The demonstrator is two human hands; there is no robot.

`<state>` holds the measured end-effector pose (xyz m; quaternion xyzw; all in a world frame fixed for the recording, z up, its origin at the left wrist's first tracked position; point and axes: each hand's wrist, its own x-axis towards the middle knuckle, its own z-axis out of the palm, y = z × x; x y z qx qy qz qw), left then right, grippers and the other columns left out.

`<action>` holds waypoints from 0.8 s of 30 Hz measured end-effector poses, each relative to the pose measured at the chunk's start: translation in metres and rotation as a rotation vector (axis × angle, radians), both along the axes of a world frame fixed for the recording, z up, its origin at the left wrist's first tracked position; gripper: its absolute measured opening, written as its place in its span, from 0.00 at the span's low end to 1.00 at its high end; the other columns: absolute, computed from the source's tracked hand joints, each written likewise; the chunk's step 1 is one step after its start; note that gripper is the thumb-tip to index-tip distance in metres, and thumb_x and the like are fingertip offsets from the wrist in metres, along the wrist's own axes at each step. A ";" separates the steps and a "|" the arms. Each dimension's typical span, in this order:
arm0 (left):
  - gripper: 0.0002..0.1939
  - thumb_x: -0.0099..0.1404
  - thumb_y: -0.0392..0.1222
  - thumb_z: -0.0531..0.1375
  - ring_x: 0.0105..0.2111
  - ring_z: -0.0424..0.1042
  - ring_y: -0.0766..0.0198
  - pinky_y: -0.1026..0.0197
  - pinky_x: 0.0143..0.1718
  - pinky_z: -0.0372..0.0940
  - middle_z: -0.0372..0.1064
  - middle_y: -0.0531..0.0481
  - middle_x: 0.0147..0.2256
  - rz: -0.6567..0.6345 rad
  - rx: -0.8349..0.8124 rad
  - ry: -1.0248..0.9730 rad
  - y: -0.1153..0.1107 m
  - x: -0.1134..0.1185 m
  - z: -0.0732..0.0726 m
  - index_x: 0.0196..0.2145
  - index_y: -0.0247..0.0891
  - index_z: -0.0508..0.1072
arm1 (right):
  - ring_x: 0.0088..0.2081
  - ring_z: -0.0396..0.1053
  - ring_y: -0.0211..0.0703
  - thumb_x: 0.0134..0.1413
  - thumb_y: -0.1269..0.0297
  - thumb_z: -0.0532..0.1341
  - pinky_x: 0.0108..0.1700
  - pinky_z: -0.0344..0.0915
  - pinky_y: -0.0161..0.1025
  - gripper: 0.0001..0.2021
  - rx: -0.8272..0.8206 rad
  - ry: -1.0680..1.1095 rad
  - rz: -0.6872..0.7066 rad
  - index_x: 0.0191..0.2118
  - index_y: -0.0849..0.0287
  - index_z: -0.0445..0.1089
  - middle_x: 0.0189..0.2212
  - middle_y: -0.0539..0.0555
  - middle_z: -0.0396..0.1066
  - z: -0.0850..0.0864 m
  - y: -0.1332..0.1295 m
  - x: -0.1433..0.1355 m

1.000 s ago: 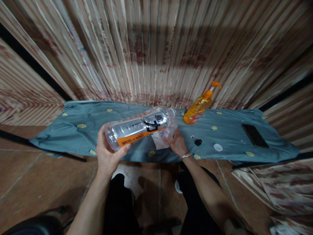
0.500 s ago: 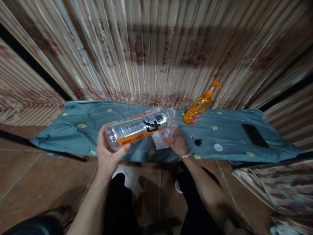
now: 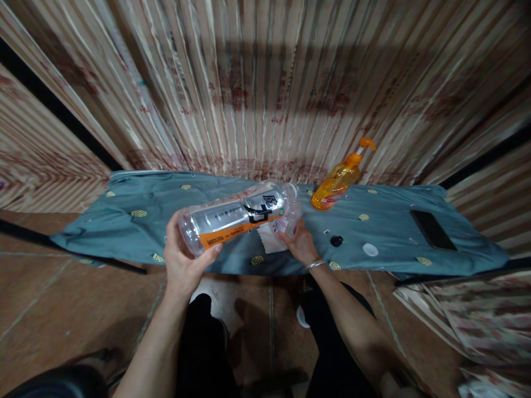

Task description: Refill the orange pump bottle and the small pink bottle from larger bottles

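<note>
My left hand (image 3: 186,257) is wrapped round the base of a large clear plastic bottle (image 3: 236,215) with a silver and orange label. The bottle lies tilted in the air above the cloth, its neck end pointing right and slightly up. My right hand (image 3: 301,243), a bracelet at its wrist, closes on a smaller clear plastic container (image 3: 293,213) beside that neck. Its outline blends with the bottle, so whether the two touch I cannot tell. A white piece with a jagged edge (image 3: 271,242) shows below the bottle, by my right fingers; part of it is hidden.
A blue-green cloth (image 3: 136,232) covers the narrow table. An orange pump bottle (image 3: 336,182) stands toward the back. On the right lie a black cap (image 3: 336,241), a white disc (image 3: 370,250) and a dark phone (image 3: 433,230). A striped curtain (image 3: 257,83) hangs behind.
</note>
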<state>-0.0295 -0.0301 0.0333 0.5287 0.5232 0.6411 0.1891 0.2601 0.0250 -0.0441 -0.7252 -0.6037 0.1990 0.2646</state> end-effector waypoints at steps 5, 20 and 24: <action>0.51 0.46 0.66 0.83 0.56 0.83 0.40 0.40 0.60 0.81 0.80 0.37 0.58 0.002 0.006 -0.007 0.000 0.001 0.000 0.62 0.42 0.76 | 0.44 0.84 0.58 0.62 0.61 0.73 0.47 0.77 0.45 0.22 0.013 0.010 0.010 0.57 0.59 0.67 0.41 0.57 0.82 -0.002 0.001 0.000; 0.49 0.48 0.68 0.81 0.54 0.83 0.42 0.44 0.54 0.83 0.80 0.38 0.56 0.010 0.020 0.012 0.001 0.004 0.002 0.61 0.42 0.75 | 0.46 0.85 0.60 0.64 0.61 0.72 0.49 0.77 0.45 0.22 -0.018 -0.006 0.000 0.57 0.60 0.66 0.44 0.63 0.84 0.003 -0.001 0.000; 0.49 0.48 0.68 0.82 0.55 0.83 0.41 0.42 0.57 0.82 0.79 0.38 0.57 -0.004 0.000 0.014 0.000 0.003 0.003 0.61 0.43 0.75 | 0.48 0.85 0.61 0.64 0.60 0.73 0.50 0.77 0.45 0.24 -0.012 -0.013 -0.002 0.59 0.61 0.67 0.46 0.63 0.85 0.004 -0.001 0.000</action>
